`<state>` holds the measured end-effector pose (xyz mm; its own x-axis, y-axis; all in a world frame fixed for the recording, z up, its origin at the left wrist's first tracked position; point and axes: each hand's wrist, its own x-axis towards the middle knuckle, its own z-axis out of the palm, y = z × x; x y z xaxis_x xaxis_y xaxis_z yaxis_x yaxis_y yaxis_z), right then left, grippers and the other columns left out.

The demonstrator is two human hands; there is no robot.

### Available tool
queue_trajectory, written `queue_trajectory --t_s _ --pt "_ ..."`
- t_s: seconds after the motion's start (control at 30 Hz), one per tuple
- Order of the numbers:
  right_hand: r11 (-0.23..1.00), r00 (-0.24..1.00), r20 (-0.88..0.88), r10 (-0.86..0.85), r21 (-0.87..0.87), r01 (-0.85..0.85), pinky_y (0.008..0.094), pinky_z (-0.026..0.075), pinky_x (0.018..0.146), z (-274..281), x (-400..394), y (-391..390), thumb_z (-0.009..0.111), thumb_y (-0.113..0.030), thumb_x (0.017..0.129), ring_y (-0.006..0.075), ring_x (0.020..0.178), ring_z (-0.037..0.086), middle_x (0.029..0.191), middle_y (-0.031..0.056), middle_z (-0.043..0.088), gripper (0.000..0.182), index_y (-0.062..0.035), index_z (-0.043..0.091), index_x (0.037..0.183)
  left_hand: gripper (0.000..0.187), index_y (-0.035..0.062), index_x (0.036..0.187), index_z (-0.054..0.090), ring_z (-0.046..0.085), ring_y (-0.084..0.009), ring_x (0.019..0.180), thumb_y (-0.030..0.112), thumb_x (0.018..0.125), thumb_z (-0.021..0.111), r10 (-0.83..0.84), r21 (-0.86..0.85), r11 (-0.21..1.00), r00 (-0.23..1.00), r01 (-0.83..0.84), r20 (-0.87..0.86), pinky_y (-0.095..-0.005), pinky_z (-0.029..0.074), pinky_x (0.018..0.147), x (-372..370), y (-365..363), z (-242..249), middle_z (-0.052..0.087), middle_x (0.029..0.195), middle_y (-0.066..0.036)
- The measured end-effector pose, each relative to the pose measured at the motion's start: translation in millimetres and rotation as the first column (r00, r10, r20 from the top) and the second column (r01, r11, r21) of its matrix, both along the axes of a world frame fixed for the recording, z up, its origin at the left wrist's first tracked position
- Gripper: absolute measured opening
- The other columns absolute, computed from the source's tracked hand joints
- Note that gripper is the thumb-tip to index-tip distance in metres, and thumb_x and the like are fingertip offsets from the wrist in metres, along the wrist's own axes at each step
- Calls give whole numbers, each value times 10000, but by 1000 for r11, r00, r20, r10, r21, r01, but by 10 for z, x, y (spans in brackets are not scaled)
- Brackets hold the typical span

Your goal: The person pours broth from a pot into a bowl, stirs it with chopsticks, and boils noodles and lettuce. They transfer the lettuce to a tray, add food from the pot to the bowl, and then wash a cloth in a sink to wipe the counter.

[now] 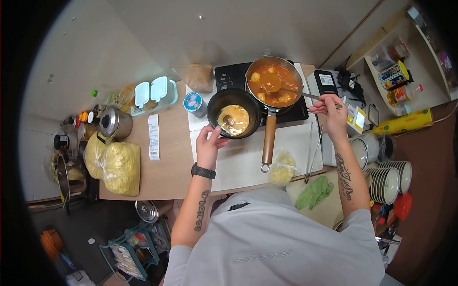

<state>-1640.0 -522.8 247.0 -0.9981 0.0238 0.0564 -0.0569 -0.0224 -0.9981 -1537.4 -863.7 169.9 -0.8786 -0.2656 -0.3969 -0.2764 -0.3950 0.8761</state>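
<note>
With my left hand [210, 146] I grip the near rim of a black bowl [217, 102], which is tilted and has a pale yellow-brown sauce in the bottom. My right hand [330, 109] is closed around the handle of a ladle [307, 95]. The ladle's cup sits in the red-orange broth [281, 76] of a saucepan [250, 66], full of soup among several yellowish lumps. The saucepan stands on a black induction cooker [229, 74], its wooden handle [269, 138] pointing toward me. The bowl is just left of the saucepan.
Tongs [313, 152] and a bag of yellow shreds [283, 168] lie near the front edge. A blue-lidded tub [194, 102] stands left of the bowl. Farther left are a paper receipt [153, 137] and large yellow bags [121, 167]. Stacked bowls [384, 186] stand at right.
</note>
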Motion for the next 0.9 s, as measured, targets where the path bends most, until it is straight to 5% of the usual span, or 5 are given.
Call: queue_trajectory --t_s 0.13,0.43,0.57,0.67,0.9 --pt "997 998 -2 71 -12 -71 308 575 677 190 153 -53 450 -157 1013 230 728 698 806 138 658 249 50 582 974 159 120 880 512 680 -148 734 222 959 606 -15 -19 1000 1000 14 -20 -257 569 668 -2 8 -1 647 897 -16" --pt "956 956 32 291 13 -292 316 566 748 78 443 -245 488 -118 995 229 812 700 862 131 674 236 66 624 1052 165 123 870 504 684 -150 743 219 959 605 -10 -25 1000 1000 10 -13 -253 565 672 -2 22 36 648 893 -17" --pt "790 837 -182 516 480 -382 306 538 754 93 509 -235 570 10 904 220 839 678 916 117 664 167 28 653 1047 166 122 869 506 684 -152 743 221 958 605 -10 -30 999 1000 10 3 -251 563 672 -9 15 47 645 892 -21" --pt "627 676 -320 664 730 -271 328 527 705 157 611 -230 650 64 800 294 797 648 903 137 639 239 -31 663 1018 170 119 870 507 684 -153 741 224 956 608 -1 -20 1000 1000 1 -9 -254 564 671 -14 3 -10 641 887 -20" --pt "660 730 -455 511 752 7 337 527 694 -48 326 -44 628 32 846 301 800 645 894 135 640 193 -24 650 1030 185 112 862 506 683 -160 738 231 952 616 -13 -29 1000 1000 12 -17 -261 566 665 -16 11 29 619 886 -13"
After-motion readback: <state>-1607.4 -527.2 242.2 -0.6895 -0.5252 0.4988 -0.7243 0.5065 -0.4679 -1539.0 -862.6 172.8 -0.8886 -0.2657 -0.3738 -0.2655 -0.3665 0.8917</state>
